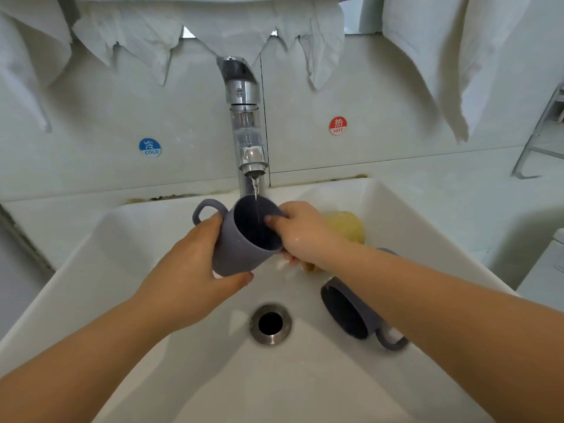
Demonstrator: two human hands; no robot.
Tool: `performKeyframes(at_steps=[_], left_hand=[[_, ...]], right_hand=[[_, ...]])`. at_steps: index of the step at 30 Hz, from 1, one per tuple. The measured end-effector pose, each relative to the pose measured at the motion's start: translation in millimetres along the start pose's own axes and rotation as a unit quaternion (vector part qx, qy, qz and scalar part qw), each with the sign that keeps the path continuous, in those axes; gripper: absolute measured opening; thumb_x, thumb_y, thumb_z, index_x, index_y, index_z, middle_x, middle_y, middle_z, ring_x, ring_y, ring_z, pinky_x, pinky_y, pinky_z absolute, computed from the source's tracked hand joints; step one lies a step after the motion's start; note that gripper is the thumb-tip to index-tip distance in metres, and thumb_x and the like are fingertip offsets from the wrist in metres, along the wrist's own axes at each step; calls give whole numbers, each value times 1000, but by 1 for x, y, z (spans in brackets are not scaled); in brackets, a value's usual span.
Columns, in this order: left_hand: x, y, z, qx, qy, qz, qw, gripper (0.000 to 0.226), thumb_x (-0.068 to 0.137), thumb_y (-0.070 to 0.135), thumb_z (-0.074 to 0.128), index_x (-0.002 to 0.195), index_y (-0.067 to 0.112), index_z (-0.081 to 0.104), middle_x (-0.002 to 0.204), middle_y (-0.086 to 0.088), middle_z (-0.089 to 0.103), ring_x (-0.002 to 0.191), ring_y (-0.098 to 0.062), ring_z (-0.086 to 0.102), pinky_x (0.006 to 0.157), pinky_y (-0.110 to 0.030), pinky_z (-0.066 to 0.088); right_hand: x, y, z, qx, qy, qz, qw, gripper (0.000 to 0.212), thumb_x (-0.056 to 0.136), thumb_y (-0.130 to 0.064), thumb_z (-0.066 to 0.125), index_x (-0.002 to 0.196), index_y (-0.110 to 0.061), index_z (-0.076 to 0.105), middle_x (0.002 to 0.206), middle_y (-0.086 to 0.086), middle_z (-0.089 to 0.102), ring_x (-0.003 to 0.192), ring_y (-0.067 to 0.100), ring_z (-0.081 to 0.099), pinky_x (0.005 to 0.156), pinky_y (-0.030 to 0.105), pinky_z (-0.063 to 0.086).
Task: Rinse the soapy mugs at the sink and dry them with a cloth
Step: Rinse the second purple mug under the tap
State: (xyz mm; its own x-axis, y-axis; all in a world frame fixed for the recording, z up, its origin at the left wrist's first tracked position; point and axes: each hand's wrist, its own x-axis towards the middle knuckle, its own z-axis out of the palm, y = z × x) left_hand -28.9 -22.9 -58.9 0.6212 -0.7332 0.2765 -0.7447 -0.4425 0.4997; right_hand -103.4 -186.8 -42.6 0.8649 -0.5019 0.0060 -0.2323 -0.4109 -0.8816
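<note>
A purple-grey mug is tilted toward me under the chrome tap, and a thin stream of water runs into its mouth. My left hand grips the mug's body from the left and below, its handle pointing up-left. My right hand holds the rim on the right side, thumb at the inner edge. A second purple-grey mug lies on its side in the white sink, partly hidden under my right forearm, its handle at the lower right.
A yellow sponge lies in the sink behind my right hand. The drain is at the basin's middle. White cloths hang above on the wall. Cold and hot stickers flank the tap. A metal rack stands at the right.
</note>
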Motion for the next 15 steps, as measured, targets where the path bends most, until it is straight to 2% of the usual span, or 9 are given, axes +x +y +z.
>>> performKeyframes(at_steps=[3, 5, 7, 9, 11, 13, 15], left_hand=[[-3, 10, -12, 65, 20, -5, 998, 42, 78, 48, 69, 116, 39, 54, 106, 25, 55, 91, 1, 55, 69, -21, 42], [-5, 17, -20, 77, 44, -29, 996, 25, 75, 52, 70, 94, 43, 56, 96, 29, 56, 84, -1, 60, 69, -26, 44], [-7, 20, -25, 55, 100, -47, 992, 27, 70, 53, 74, 77, 36, 54, 86, 24, 60, 74, -5, 60, 63, -29, 44], [-7, 21, -25, 25, 137, -68, 988, 40, 67, 51, 78, 83, 29, 48, 83, 11, 56, 68, -13, 56, 56, -30, 41], [-5, 17, -24, -34, 100, -115, 988, 45, 70, 46, 79, 95, 28, 46, 88, 7, 55, 65, -15, 55, 54, -28, 39], [-1, 9, -21, -119, 10, -120, 986, 27, 79, 35, 76, 96, 27, 57, 92, 8, 63, 58, -13, 56, 52, -25, 40], [1, 2, -18, -165, -73, -112, 977, 4, 86, 21, 70, 87, 21, 66, 84, 6, 69, 53, -11, 55, 49, -22, 41]], right_hand=[[-1, -2, -13, -53, 14, -34, 998, 25, 99, -25, 49, 82, -8, 55, 51, 5, 51, 25, 6, 43, 32, 17, 36], [-1, -3, -18, -89, 24, -50, 995, 29, 98, -26, 52, 74, -10, 53, 53, 4, 51, 32, 10, 47, 35, 20, 38], [-1, -4, -23, -118, 30, -58, 991, 29, 97, -27, 54, 73, -12, 55, 59, 3, 53, 45, 14, 50, 44, 25, 45], [-2, -6, -26, -147, 26, -68, 986, 26, 97, -29, 54, 78, -13, 60, 64, 2, 55, 55, 14, 52, 54, 28, 48], [-4, -6, -27, -182, 24, -87, 979, 28, 97, -30, 54, 72, -18, 56, 65, -1, 53, 58, 11, 51, 53, 22, 41], [-7, -8, -26, -242, 23, -113, 963, 35, 96, -31, 54, 63, -21, 46, 64, -3, 49, 59, 10, 47, 51, 22, 32], [-9, -8, -25, -293, 18, -144, 945, 39, 97, -34, 53, 61, -22, 41, 64, -5, 46, 60, 9, 43, 51, 23, 29]])
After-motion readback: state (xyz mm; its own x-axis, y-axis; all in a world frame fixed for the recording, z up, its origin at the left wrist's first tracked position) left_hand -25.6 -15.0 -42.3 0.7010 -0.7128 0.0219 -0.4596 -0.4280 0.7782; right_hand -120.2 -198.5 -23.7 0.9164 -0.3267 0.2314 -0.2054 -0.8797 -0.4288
